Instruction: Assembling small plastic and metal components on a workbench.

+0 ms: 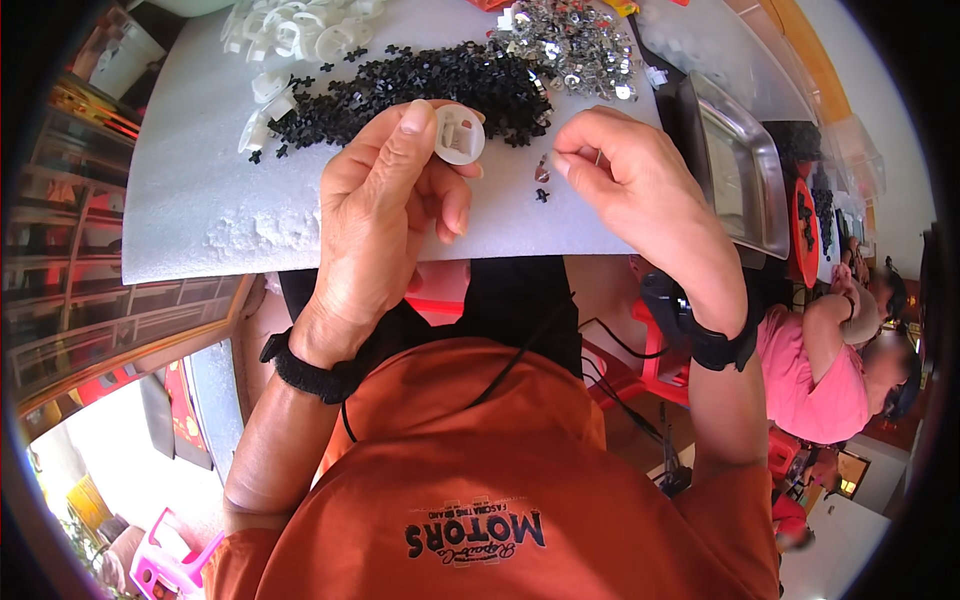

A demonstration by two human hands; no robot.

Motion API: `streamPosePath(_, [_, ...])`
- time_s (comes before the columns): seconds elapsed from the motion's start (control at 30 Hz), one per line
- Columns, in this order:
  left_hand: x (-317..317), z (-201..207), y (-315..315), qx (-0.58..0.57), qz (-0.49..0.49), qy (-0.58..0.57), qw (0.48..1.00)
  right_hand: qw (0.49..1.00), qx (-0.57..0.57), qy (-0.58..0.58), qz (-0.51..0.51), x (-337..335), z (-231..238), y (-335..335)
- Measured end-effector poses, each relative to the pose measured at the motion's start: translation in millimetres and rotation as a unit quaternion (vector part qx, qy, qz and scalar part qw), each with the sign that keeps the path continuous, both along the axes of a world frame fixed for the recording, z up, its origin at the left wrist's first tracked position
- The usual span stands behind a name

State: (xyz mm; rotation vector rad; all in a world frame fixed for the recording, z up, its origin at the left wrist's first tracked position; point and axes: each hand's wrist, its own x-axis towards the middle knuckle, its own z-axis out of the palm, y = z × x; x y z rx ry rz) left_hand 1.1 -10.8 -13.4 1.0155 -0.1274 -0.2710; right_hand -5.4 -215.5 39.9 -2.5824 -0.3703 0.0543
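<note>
Between the thumb and fingers of my left hand (385,195) is a round white plastic part (459,135), its recessed inner side facing up. A small coppery piece shows inside its recess. My right hand (635,175) is closed in a pinch just above the table, to the right of that part. Right by its fingertips is a small shiny metal piece (542,168); whether the fingers grip it I cannot tell. Just below that lies a single black cross-shaped piece (542,195). A large heap of the same black pieces (420,90) spreads behind my hands.
White plastic parts (295,25) are piled at the far left of the white table (190,180). Shiny metal pieces (580,50) are heaped at the back right. A metal tray (735,165) stands on the right, near a red dish (804,230). Another person in pink (820,370) sits farther right.
</note>
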Motion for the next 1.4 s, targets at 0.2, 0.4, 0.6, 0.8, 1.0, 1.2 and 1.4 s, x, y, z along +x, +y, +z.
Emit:
streamPosePath(0.2, [-0.6,0.9,-1.4,-0.019,-0.001,0.002,1.0,0.999,-0.039,0.004,-0.016,-3.1,-3.8,7.5])
streamPosePath(0.4, [2.1,-1.6,-0.4,-0.053,-0.019,0.006,0.998,0.998,-0.065,-0.023,-0.014,-3.8,-8.6,8.7])
streamPosePath(0.6, [1.5,-0.4,1.0,-0.04,-0.019,0.008,0.999,0.998,-0.065,-0.027,0.0,1.3,-4.9,-0.5])
streamPosePath(0.8, [-0.4,1.4,-1.0,-0.021,-0.01,0.011,1.0,0.998,-0.046,-0.033,-0.01,6.1,4.1,-29.1])
streamPosePath(1.0, [-1.6,3.2,-0.9,-0.005,-0.008,0.013,1.0,0.997,-0.062,-0.025,-0.028,0.8,-2.2,-34.6])
streamPosePath(1.2, [-0.5,-0.6,0.5,-0.02,-0.014,0.005,1.0,0.994,-0.087,-0.031,-0.052,3.4,-8.2,-25.5])
streamPosePath(1.4, [-1.0,0.8,-0.3,-0.024,-0.008,0.012,1.0,0.991,-0.099,-0.059,-0.065,3.3,-14.1,-18.5])
